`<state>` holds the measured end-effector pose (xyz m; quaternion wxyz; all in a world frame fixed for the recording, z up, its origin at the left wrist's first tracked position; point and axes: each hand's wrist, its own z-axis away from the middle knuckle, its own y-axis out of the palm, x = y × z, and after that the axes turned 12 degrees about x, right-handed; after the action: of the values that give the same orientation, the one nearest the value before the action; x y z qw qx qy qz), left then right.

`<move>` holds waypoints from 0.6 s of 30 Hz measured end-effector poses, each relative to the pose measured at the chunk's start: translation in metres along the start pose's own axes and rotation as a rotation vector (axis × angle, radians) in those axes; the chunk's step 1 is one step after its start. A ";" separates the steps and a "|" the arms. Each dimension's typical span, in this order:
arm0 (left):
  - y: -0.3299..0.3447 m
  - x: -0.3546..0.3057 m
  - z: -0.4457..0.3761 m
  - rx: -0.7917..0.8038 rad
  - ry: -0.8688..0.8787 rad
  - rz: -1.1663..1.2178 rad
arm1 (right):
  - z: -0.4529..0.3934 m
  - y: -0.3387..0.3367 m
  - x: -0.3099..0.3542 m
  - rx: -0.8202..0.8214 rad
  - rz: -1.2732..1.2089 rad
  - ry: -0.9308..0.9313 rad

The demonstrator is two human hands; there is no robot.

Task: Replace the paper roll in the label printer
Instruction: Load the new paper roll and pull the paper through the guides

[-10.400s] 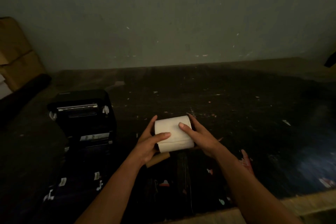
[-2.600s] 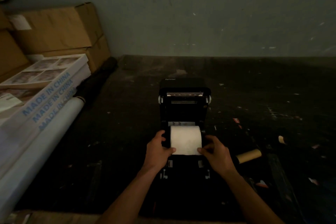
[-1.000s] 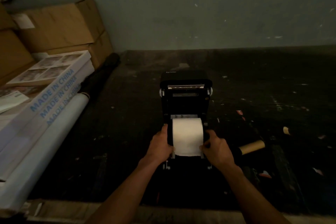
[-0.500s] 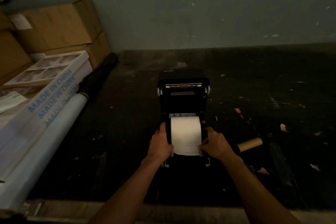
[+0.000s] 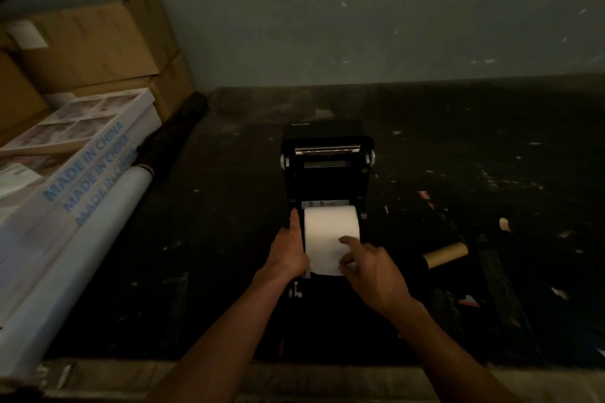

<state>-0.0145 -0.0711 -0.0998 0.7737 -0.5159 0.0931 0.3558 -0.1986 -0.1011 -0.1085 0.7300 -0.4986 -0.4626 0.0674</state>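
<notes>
Two bare forearms reach forward from the bottom edge over a dark, scuffed table point(image 5: 203, 239). The left hand point(image 5: 288, 252) lies against the left side of a white paper roll point(image 5: 330, 232), its fingers stretched forward along the roll's end; whether it is really clasping anything cannot be told in the dim light. The right hand point(image 5: 373, 268) rests on the near right part of the roll, forefinger stretched out across the paper and the other fingers loosely curled, not closed around it. The roll sits in the open bay of a black label printer point(image 5: 327, 170), whose lid stands raised behind it. To the right, apart from the printer, an empty cardboard tube point(image 5: 447, 253) lies on the table among small paper scraps. Along the left edge lie a long white tube point(image 5: 78, 265) and flat white boxes point(image 5: 88, 160) printed "MADE IN CHINA". Behind them stand brown cardboard boxes point(image 5: 95, 46) against a grey-green wall point(image 5: 360, 10).
</notes>
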 end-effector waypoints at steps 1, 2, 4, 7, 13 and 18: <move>0.001 0.001 0.000 -0.017 0.006 0.006 | 0.001 0.007 0.001 0.015 0.072 -0.013; 0.003 0.002 0.001 -0.036 0.018 0.018 | 0.002 0.013 0.000 0.004 0.137 -0.015; 0.006 0.004 0.005 -0.086 0.068 0.058 | 0.003 0.019 -0.001 -0.033 0.224 0.003; 0.014 0.016 0.018 -0.223 0.211 0.174 | 0.003 0.019 -0.003 -0.017 0.303 0.009; 0.035 0.043 0.039 -0.238 0.575 -0.011 | -0.001 0.017 -0.002 0.008 0.286 -0.047; 0.036 0.040 0.033 -0.202 0.601 -0.090 | -0.004 0.021 -0.004 0.053 0.200 -0.041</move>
<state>-0.0164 -0.0162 -0.1317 0.6715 -0.6757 0.2586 0.1604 -0.1905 -0.0961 -0.1278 0.7230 -0.5212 -0.4234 0.1623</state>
